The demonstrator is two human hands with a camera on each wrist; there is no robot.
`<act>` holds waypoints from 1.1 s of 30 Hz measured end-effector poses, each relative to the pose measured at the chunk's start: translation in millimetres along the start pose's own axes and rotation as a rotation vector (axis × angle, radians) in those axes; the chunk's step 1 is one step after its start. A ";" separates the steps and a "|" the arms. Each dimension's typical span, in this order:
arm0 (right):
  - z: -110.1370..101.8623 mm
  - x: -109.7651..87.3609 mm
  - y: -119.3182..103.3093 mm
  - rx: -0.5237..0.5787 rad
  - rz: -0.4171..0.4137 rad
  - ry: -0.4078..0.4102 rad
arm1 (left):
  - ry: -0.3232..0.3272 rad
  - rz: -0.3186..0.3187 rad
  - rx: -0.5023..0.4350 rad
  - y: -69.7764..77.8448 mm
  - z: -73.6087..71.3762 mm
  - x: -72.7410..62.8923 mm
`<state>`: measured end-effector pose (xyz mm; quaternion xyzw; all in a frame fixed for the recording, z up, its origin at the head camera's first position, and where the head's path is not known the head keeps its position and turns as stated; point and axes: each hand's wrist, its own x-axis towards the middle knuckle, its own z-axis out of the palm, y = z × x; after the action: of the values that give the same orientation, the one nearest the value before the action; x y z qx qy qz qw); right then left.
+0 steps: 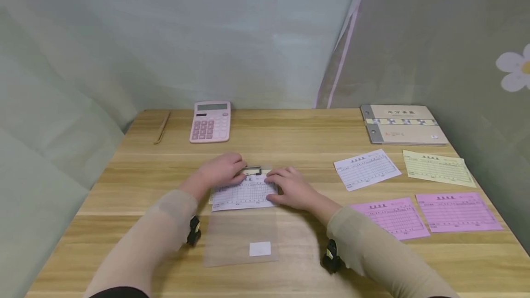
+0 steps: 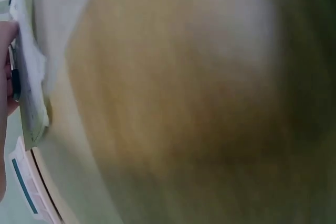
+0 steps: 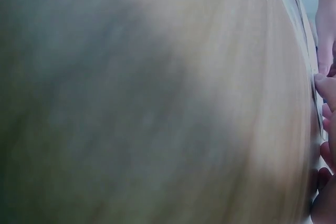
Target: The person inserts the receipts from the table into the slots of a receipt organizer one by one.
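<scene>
A clear clipboard [image 1: 242, 233] with a small white label lies at the near middle of the table. Under its metal clip [image 1: 256, 172] is a white printed voucher slip [image 1: 244, 197], with a yellowish sheet showing beneath its edge. My left hand [image 1: 221, 170] holds the clip at its left end, thumb over the top of the slip; in the left wrist view the paper edges look slightly wavy. Fingers spread, my right hand [image 1: 294, 190] rests on the slip's right edge. Only parts of the fingers show in the right wrist view, which is mostly blurred table.
To the right lie a white slip [image 1: 367, 169], a yellow slip [image 1: 439, 168] and two pink slips, one farther right [image 1: 458, 212] and one nearer [image 1: 391, 217]. Behind them is a bound ledger [image 1: 406, 124]. A pink calculator [image 1: 210, 122] and a thin brown stick [image 1: 162, 127] lie back left.
</scene>
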<state>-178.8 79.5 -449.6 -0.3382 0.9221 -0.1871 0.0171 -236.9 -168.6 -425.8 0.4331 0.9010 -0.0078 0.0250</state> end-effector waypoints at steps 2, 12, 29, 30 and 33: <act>0.3 -0.2 0.1 0.005 0.000 0.001 | -0.043 -0.021 0.011 0.7 0.0 0.9; 0.8 -0.7 0.5 0.006 0.005 0.004 | -0.176 -0.043 0.041 2.9 -5.2 4.7; -1.9 1.6 1.4 0.011 -0.005 0.001 | -0.195 -0.010 0.095 8.0 -11.4 7.7; -1.5 1.7 1.3 0.010 -0.004 0.001 | -0.195 -0.010 0.100 8.1 -10.7 7.7; 1.0 3.0 -0.4 0.003 -0.006 -0.009 | -0.198 -0.012 0.102 8.4 -8.7 5.9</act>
<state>-180.7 77.0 -450.1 -0.3417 0.9208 -0.1869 0.0212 -234.4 -158.4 -417.3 0.4255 0.8951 -0.0965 0.0919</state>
